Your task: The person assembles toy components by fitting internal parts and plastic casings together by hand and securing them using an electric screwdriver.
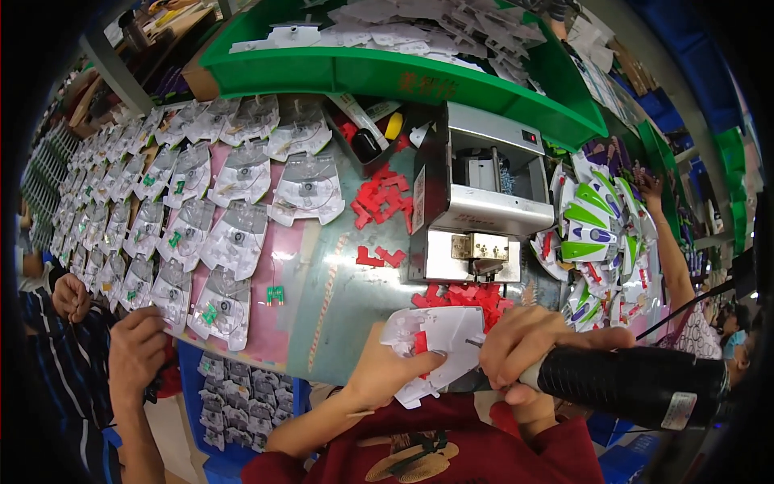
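Observation:
My left hand (382,367) is closed around a white plastic shell (458,332), its thumb lying across the inner face. A small red plastic piece (420,344) sits in that shell, beside the thumb. My right hand (520,343) grips a black electric screwdriver (621,381) held nearly level. The screwdriver's thin bit (474,344) points left at the shell's right edge; whether it touches a screw cannot be made out. Just beyond the shell lie several loose red pieces (476,298), in front of a silver screw feeder (492,206).
A green bin (363,73) of white parts stands at the back. Rows of white shells (234,234) cover the left side, where a co-worker's hand (137,347) works. Green-and-white shells (592,218) pile up at right, near another person's arm (671,250). A blue crate (192,387) stands below.

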`<action>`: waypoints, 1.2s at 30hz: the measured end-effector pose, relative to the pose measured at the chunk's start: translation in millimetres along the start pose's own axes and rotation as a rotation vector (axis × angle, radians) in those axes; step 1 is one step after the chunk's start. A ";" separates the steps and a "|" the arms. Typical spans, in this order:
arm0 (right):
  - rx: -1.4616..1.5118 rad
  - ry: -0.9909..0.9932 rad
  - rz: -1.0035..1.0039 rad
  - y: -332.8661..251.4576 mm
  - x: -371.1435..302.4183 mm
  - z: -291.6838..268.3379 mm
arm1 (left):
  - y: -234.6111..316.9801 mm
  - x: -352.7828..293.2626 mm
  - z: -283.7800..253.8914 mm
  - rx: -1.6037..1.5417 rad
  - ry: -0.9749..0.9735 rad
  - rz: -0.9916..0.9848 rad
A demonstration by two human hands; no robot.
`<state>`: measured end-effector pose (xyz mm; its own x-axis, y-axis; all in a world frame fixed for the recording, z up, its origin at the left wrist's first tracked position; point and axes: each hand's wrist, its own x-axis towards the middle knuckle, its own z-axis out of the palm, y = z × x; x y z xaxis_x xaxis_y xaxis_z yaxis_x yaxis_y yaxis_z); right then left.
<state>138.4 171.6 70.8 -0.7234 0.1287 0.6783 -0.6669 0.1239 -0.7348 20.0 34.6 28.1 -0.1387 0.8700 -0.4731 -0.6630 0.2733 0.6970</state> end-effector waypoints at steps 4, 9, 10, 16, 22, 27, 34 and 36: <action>0.032 0.187 -0.072 11.1 -6.9 -1.0 | -5.8 6.7 -1.2 0.172 -0.008 0.073; -0.283 0.344 0.016 18.3 2.3 -22.5 | -25.1 17.6 -7.8 0.025 0.002 0.062; -0.283 0.367 0.047 23.5 4.4 -27.4 | -26.3 18.4 -9.6 0.036 0.010 0.058; -0.248 0.628 0.349 35.0 5.4 -19.7 | -28.6 24.1 -13.0 0.009 -0.062 -0.032; 0.003 0.527 0.347 25.8 0.9 -9.6 | -32.7 22.0 -7.6 0.018 -0.063 -0.053; 0.069 0.312 0.178 19.3 6.0 -5.3 | -32.2 20.9 -4.3 0.012 -0.085 -0.079; 0.122 0.166 0.157 19.1 -3.4 -0.6 | -25.8 18.4 -1.6 0.023 -0.155 -0.149; 0.102 0.095 0.167 16.2 1.6 -2.2 | -21.5 16.8 -0.4 0.011 -0.165 -0.154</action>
<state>126.9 176.0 60.0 -0.8085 0.2323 0.5407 -0.5571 -0.0061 -0.8304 31.6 43.1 4.9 0.0861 0.8729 -0.4803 -0.6591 0.4114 0.6295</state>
